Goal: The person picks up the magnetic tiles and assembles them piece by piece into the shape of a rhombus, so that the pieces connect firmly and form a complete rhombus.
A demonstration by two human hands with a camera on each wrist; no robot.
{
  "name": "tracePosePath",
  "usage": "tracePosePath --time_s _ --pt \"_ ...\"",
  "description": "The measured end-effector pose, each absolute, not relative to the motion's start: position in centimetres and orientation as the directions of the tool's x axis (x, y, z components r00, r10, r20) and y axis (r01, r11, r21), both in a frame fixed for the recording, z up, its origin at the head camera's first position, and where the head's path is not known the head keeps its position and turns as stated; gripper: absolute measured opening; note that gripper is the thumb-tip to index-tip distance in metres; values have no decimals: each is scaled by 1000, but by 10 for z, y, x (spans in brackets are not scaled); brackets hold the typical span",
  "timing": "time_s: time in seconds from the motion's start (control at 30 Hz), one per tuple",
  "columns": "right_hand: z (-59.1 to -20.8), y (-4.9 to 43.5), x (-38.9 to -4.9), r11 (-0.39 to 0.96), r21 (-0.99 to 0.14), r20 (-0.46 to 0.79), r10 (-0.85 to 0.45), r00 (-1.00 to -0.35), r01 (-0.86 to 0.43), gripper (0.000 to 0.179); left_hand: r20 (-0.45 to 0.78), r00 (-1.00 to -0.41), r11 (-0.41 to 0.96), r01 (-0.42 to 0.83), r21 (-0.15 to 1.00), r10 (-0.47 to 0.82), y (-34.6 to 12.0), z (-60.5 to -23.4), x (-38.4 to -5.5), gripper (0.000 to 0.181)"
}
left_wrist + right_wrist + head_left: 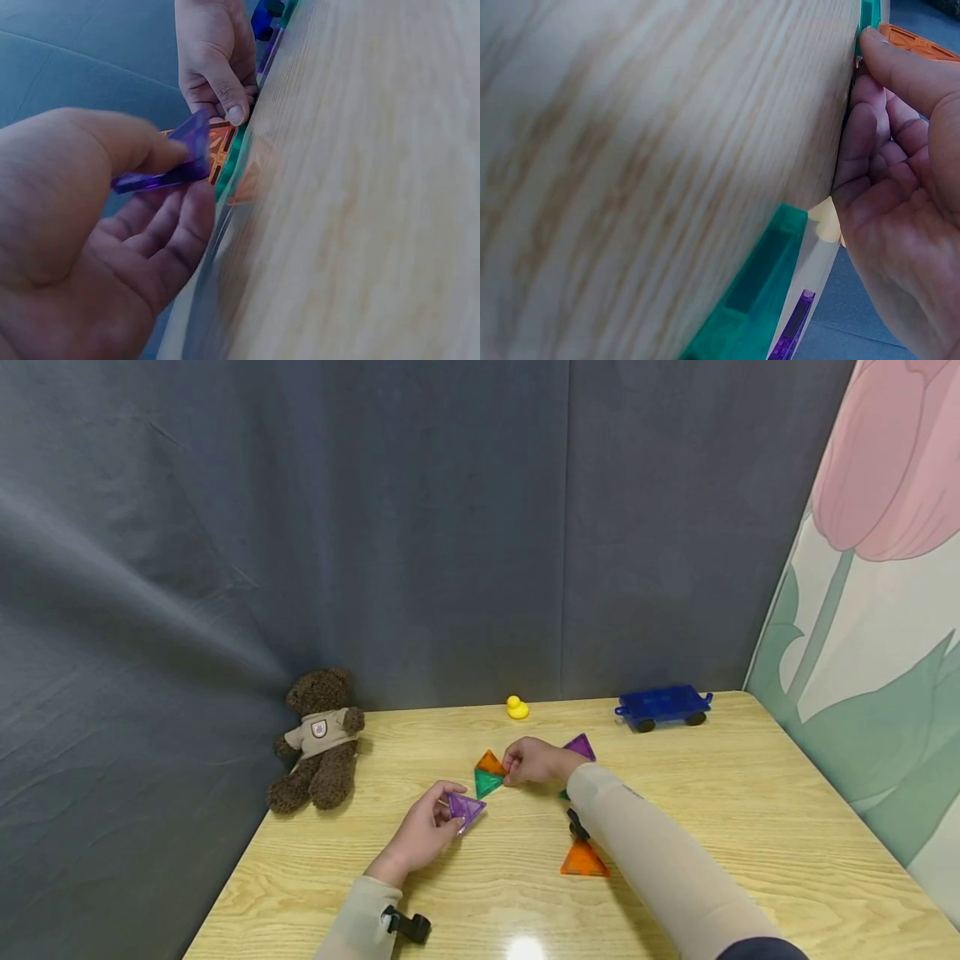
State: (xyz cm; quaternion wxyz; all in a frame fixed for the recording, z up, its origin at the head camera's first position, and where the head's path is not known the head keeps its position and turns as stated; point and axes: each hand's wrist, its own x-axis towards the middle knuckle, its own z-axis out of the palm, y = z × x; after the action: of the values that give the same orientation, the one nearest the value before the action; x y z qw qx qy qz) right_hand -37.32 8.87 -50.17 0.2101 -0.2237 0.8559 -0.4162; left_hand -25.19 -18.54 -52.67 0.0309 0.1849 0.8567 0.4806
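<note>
Mid-frame, your left hand [422,835] pinches 1 purple triangle [467,808], while your right hand [536,761] pinches where the orange triangle [491,764] meets the green triangle [486,782], seemingly steadying both.

A dark cloth [450,527] and tulip-patterned wall [885,610] flank 1 wooden table [795,827].

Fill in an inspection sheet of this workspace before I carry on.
Surface: pale wood-grain table, glare spot near the person.
Job's things: purple tile in the left hand; orange tile meeting green tile; second purple tile, second orange tile and second green tile near the right sleeve.
Clutter: teddy bear, yellow duck, blue wheeled base toward the far side.
Hands: left pinches the purple tile; right hand holds the orange-green pair's corner.
Cables: nothing seen.
Surroundings: dark curtain, flowered panel at right.
</note>
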Motion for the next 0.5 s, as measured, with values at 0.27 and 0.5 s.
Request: tracePosePath --time_s 0.27,0.5 --pt "-499 88 -371 561 -806 -192 -549 -813 -189 14 197 -950 428 286 857 240 -188 -526 -261 48" --pt "-498 88 -370 559 -807 -190 -553 -811 -192 13 193 -968 425 245 871 163 -185 -521 -265 51"
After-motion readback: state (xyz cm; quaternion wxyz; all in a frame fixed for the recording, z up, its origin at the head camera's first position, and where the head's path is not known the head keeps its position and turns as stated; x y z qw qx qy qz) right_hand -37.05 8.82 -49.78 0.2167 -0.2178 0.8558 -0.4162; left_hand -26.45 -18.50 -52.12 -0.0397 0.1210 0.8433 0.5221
